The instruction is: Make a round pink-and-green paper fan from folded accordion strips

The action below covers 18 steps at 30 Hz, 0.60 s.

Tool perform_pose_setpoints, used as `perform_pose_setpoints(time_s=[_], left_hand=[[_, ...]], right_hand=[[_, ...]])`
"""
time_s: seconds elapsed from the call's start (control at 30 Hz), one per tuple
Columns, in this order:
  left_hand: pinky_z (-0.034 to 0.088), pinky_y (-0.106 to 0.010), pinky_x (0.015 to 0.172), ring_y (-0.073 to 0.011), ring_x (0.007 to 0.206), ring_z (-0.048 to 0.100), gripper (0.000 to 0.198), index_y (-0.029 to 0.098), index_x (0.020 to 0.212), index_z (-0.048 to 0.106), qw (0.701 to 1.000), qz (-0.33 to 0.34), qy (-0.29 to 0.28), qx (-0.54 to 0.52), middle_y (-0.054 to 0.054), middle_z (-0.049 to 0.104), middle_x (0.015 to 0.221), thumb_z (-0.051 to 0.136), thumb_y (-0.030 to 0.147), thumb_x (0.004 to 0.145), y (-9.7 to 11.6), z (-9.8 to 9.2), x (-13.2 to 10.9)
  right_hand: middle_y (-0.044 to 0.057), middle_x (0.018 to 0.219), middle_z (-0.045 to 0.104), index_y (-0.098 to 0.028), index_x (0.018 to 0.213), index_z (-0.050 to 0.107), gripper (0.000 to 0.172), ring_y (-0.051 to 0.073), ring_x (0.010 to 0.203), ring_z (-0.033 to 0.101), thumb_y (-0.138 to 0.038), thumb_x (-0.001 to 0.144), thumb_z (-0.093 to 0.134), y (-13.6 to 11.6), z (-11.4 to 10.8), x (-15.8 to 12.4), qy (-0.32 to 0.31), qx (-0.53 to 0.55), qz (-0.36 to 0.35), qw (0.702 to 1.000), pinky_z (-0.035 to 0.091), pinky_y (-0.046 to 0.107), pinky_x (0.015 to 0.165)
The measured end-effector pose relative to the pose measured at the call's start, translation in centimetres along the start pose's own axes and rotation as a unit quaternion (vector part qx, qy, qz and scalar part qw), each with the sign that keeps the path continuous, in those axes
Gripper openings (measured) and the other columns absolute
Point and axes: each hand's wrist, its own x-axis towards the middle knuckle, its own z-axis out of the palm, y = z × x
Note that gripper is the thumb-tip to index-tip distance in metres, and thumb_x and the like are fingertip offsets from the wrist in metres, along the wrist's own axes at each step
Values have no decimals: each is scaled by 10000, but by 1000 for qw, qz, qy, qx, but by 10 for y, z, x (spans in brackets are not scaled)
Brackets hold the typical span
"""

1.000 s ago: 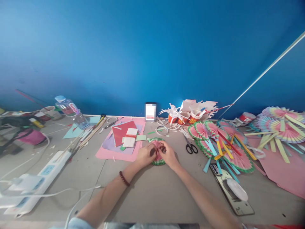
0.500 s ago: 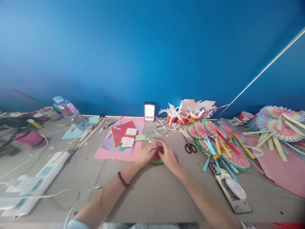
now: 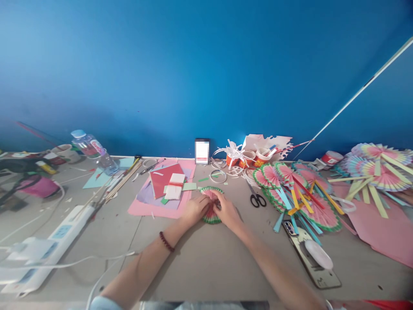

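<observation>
A round pleated paper rosette (image 3: 212, 218), pink with a green edge, lies on the table in front of me. My left hand (image 3: 197, 207) is at its left side, fingers bent in and pinching near its middle. From the right, my right hand (image 3: 226, 209) closes on the same middle, thumb and fingertips meeting the paper. The rosette's centre is mostly hidden under my fingers. Just beyond the left hand lie a pink sheet (image 3: 142, 209), a red sheet (image 3: 158, 183) and a white packet (image 3: 174, 192) with a red band.
Black-handled scissors (image 3: 258, 200) lie right of my hands, beside finished pink-green rosettes (image 3: 322, 213) with paper strips. A phone (image 3: 322, 280) bears a white oval object (image 3: 318, 254). A power strip (image 3: 61, 234) and bottle (image 3: 93, 148) stand left. Another person's hand (image 3: 403, 196) shows at the right edge.
My hands stay on the rosette, with only a slight shift of the fingers at its centre. Another person's hand has come in at the right edge.
</observation>
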Motion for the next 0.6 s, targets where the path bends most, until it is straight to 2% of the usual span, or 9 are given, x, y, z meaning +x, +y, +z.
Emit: perform_pose_setpoints(time_s=[0.1, 0.27, 0.47, 0.6], left_hand=[[465, -243, 650, -146, 753, 607, 195, 191, 865, 605, 996, -54, 21, -74, -43, 647, 835, 419, 233, 903, 0, 1, 1], [455, -251, 660, -146, 738, 594, 107, 194, 833, 604, 981, -123, 18, -151, -31, 644, 821, 500, 215, 851, -2, 3, 2], [456, -270, 685, -149, 750, 577, 111, 192, 847, 608, 968, -150, 16, -199, -26, 636, 826, 498, 205, 839, -3, 5, 3], [464, -268, 693, -144, 753, 571, 103, 186, 821, 604, 970, -133, 23, -200, -21, 613, 802, 504, 202, 841, -2, 2, 3]], right_hand=[[45, 970, 613, -261, 1259, 466, 525, 182, 826, 588, -108, 757, 465, 0, 0, 0, 2, 10, -8, 1000, 488, 323, 774], [43, 930, 613, -241, 1243, 479, 519, 182, 820, 583, -106, 741, 469, 0, 1, 0, 9, 30, -18, 999, 489, 320, 774], [30, 880, 603, -228, 1206, 496, 491, 168, 800, 579, -94, 736, 453, 1, 6, 1, 21, 72, -27, 997, 491, 305, 763], [3, 807, 591, -222, 1180, 499, 446, 142, 708, 573, -118, 748, 451, 6, 12, 2, 45, 114, -7, 992, 500, 271, 699]])
